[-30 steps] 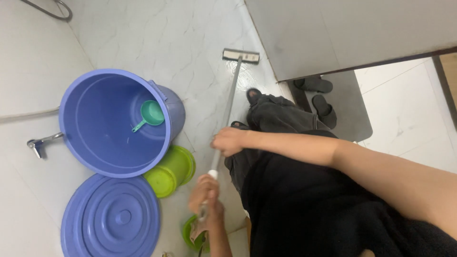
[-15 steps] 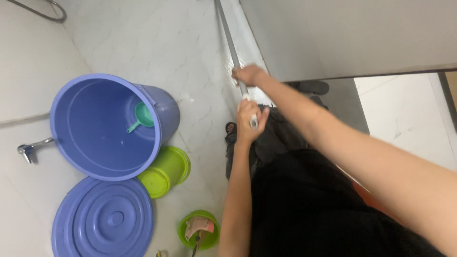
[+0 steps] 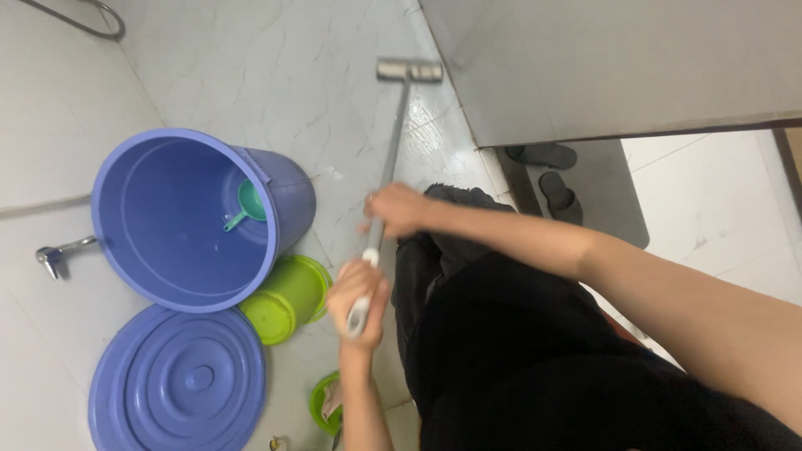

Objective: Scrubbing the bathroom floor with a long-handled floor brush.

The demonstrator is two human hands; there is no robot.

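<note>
Both my hands grip the grey handle of a floor squeegee [image 3: 394, 134]. My left hand [image 3: 357, 302] holds the near end of the handle, close to my body. My right hand [image 3: 398, 209] is closed around the handle a little further along. The squeegee's flat head [image 3: 408, 70] rests on the wet white tiled floor, far from me, beside the grey door [image 3: 601, 58]. My legs in black trousers [image 3: 468, 284] stand to the right of the handle.
A large purple bucket [image 3: 188, 219] with a teal scoop [image 3: 248, 203] inside stands at left, its purple lid [image 3: 177, 381] lying on the floor below it. A lime green tub [image 3: 288, 298] and a small green bowl [image 3: 324, 404] sit nearby. A tap [image 3: 57, 255] juts from the left wall. Dark slippers [image 3: 551, 171] lie by the door.
The squeegee was lifted toward the door half a second ago; now its head is back on the floor, further out, and both hands have dropped back down along the handle.
</note>
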